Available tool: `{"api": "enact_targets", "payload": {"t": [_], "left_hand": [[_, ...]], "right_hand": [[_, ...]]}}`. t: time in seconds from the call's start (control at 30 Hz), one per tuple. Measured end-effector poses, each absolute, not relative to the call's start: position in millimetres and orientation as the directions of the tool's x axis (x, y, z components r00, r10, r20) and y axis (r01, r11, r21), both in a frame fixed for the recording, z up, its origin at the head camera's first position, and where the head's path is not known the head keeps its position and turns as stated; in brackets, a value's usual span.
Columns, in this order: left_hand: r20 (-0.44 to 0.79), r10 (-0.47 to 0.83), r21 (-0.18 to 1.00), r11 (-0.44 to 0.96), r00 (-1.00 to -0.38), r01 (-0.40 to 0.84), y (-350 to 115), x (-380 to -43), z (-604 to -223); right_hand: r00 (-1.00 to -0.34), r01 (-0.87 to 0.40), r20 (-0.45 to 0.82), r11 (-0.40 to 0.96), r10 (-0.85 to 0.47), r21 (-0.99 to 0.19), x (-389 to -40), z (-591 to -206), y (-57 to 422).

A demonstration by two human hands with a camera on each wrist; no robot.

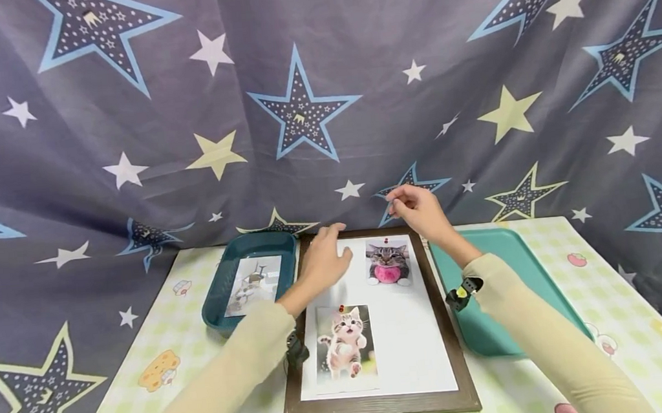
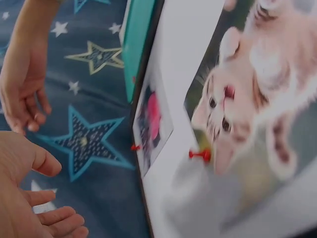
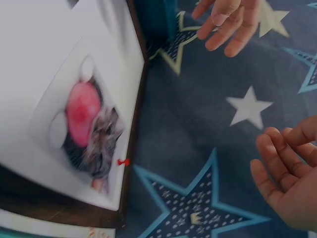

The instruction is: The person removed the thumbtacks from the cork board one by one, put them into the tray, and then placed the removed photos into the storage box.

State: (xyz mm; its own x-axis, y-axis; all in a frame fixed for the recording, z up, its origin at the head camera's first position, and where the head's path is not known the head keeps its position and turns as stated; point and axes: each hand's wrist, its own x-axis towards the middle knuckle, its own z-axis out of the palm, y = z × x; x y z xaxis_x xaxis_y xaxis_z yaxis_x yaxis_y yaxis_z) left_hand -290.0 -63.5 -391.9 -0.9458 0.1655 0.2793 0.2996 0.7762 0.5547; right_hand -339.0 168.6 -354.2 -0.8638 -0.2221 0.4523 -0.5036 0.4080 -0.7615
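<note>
Head view: left hand (image 1: 325, 259) and right hand (image 1: 419, 211) hover empty, relaxed, near the cat picture (image 1: 388, 263) pinned upper right on the framed board (image 1: 412, 349); it seems light, bendable, best held by its edges

Person with a left sleeve (image 1: 222, 385) and a right sleeve (image 1: 550, 322), both long and pale.
The cloth of the two sleeves has the same light cream-beige colour, plain, with soft folds. Each ends near the wrist, so the left hand (image 1: 325, 259) and the right hand (image 1: 421, 213) are bare. By the left cuff is worn a small black device (image 1: 297, 350), its details too dark to tell; by the right cuff, a black gadget (image 1: 454, 301) with a bright yellow mark (image 1: 461, 292).
</note>
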Motion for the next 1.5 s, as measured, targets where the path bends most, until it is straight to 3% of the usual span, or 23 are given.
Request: {"api": "enact_targets", "payload": {"t": [0.37,0.6,0.73,1.1,1.5], "left_hand": [[0.19,0.281,0.423,0.841,-0.941,0.337,-8.0,-308.0,-429.2],[0.063,0.27,0.339,0.9,-0.961,0.275,13.7,-316.7,-449.6],[-0.004,0.272,0.318,0.913,-0.962,0.257,20.5,-317.1,-456.6],[-0.003,0.35,0.223,0.913,-0.937,0.341,23.3,-325.1,-471.6],[-0.106,0.434,0.09,0.9,-0.895,0.426,20.7,-328.6,-473.4]], "right_hand": [[-0.876,-0.464,0.466,0.492,-0.129,-0.736,-362.1,-393.0,180.8],[-0.899,-0.422,0.412,0.536,-0.147,-0.731,-369.9,-413.2,181.8],[-0.898,-0.417,0.41,0.607,-0.16,-0.677,-374.8,-423.0,181.4],[-0.91,-0.403,0.335,0.722,-0.246,-0.563,-384.0,-436.0,176.2],[-0.882,-0.449,0.303,0.837,-0.36,-0.313,-388.0,-444.7,166.7]]}}
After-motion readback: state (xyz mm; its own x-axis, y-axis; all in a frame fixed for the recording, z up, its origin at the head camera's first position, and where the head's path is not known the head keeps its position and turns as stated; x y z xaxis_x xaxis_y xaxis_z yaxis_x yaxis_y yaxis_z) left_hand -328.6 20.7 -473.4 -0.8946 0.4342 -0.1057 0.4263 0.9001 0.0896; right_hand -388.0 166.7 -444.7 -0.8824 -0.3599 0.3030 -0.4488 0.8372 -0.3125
